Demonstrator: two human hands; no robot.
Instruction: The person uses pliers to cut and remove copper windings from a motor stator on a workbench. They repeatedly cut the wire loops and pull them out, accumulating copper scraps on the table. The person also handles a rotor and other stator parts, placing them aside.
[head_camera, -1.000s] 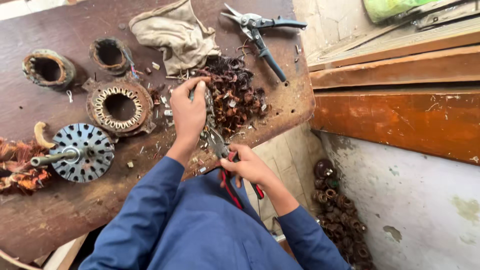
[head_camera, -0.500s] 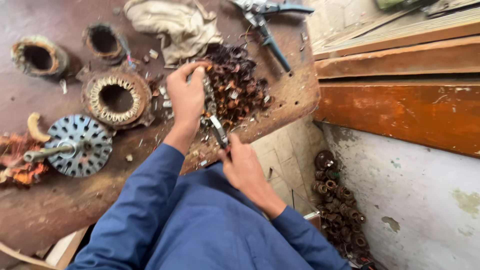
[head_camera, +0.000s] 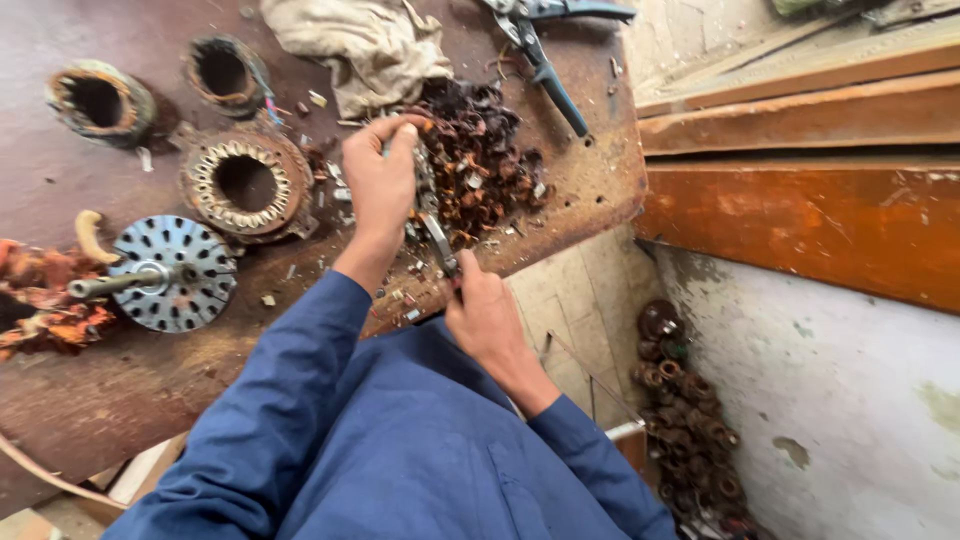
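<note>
My left hand (head_camera: 381, 182) rests on the brown workbench (head_camera: 120, 380) beside a heap of dark copper-wire scraps (head_camera: 478, 165), its fingers closed around a small piece at the jaws of a metal cutter (head_camera: 431, 218). My right hand (head_camera: 484, 312) is closed on the cutter's handles at the bench's near edge. Both arms wear blue sleeves.
A round stator with copper windings (head_camera: 246, 185) and a perforated metal rotor on a shaft (head_camera: 172, 272) lie left of my hands. Two smaller coils (head_camera: 100, 100) sit at the back left, near a dirty rag (head_camera: 360, 45) and blue-handled snips (head_camera: 545, 55). Coils pile on the floor (head_camera: 690, 420).
My right hand has closed further over the cutter's handles, hiding their red grips. The view has shifted slightly; my left hand stays at the scrap heap.
</note>
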